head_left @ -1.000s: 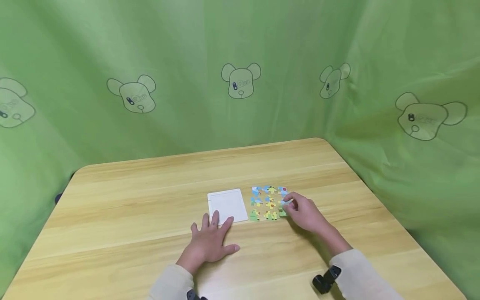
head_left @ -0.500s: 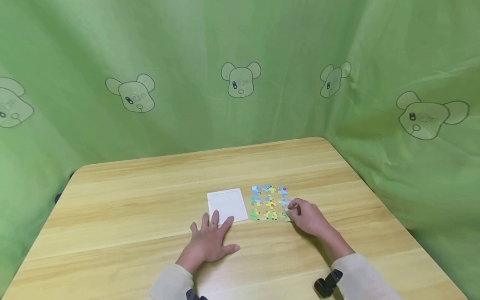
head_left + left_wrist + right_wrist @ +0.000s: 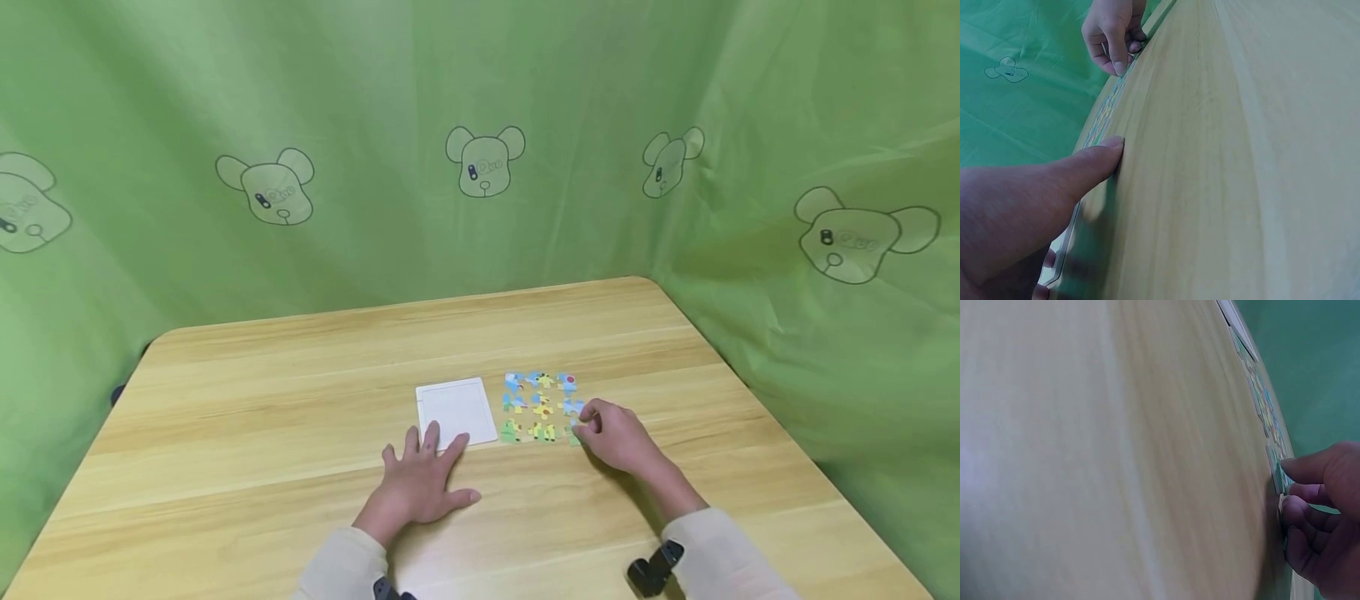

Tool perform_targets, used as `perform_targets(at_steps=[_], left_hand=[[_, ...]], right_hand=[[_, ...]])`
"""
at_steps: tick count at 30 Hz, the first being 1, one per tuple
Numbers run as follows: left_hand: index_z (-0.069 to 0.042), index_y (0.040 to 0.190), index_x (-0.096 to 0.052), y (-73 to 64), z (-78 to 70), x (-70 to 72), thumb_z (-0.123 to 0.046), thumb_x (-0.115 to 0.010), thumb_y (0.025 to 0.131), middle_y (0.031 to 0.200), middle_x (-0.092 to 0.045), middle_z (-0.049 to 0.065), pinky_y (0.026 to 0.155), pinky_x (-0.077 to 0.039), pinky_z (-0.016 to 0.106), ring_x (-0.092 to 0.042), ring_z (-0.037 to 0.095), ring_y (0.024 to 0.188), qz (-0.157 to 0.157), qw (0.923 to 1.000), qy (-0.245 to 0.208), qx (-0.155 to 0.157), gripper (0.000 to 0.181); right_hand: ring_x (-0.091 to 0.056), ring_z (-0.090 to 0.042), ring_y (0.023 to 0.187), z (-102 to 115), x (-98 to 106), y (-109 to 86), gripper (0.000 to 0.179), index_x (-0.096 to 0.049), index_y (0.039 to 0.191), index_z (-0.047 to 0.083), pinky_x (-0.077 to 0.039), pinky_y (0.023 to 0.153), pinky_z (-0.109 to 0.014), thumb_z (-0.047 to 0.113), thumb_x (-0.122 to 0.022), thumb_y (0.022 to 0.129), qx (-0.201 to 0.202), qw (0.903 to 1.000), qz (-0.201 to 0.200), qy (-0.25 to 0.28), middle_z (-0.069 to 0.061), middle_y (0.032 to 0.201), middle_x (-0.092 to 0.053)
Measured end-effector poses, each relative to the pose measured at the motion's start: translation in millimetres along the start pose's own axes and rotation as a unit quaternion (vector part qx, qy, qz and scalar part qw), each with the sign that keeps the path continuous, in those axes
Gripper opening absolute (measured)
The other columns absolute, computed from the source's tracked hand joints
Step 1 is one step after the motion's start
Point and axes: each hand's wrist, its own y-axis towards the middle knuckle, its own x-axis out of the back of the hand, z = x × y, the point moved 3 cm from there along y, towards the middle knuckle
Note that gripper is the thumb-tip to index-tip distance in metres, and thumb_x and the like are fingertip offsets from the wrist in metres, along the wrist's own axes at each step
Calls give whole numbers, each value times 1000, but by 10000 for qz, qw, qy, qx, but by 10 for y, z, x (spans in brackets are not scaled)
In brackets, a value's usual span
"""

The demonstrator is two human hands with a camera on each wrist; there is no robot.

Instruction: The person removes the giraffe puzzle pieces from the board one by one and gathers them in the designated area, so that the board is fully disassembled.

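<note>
Small jigsaw puzzle pieces with a yellow giraffe-like picture on blue and green lie in loose rows, with gaps between them. At their near right corner, my right hand pinches a green puzzle piece, partly covered by the fingers. In the right wrist view the thumb lies on this piece, flat on the table. To the left of the pieces is a square white puzzle tray with a thin rim. My left hand rests with spread fingers on its near edge, thumb on the wood.
The wooden table reaches back to a green curtain printed with bear heads, which also closes off both sides. A black wrist camera sits on the right sleeve.
My right hand has drawn the corner piece a little right and towards me, widening the gap to its neighbours. The left hand and tray have stayed put.
</note>
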Motion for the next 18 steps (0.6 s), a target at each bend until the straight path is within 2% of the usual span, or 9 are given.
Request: perform_targets(at_steps=[6,12,15,18], left_hand=[[-31,149,-26,9,13,-6,-72,-47,82,154,-22,19,98,-19,74,-20,48,137,-82,10000,-7,5,82],[-33,151,-19,-12,52,-8,-70,-49,82,155,-17,19,99,-19,73,-20,47,137,-244,9996,-119,23,84],[-32,151,-18,-11,95,28,-67,-51,83,155,-15,20,97,-22,73,-24,47,136,-440,9986,-288,21,84],[-30,151,-18,-4,189,108,-64,-53,83,155,-13,21,96,-23,73,-24,47,135,-652,9966,-488,113,84]], right_hand=[[-52,-15,68,-20,41,23,24,-60,102,0,-44,65,-30,20,-62,89,-24,9999,-100,139,-2,77,-58],[-58,-18,79,-41,143,66,27,-60,108,-2,-51,73,-35,19,-61,91,158,9989,-358,261,-6,87,-62],[-59,-22,84,-50,204,95,29,-60,110,-3,-51,75,-39,19,-60,91,217,9980,-557,214,-10,92,-62],[-58,-32,96,-71,245,122,35,-57,117,-5,-49,84,-46,21,-58,92,176,9979,-592,198,-18,105,-61]])
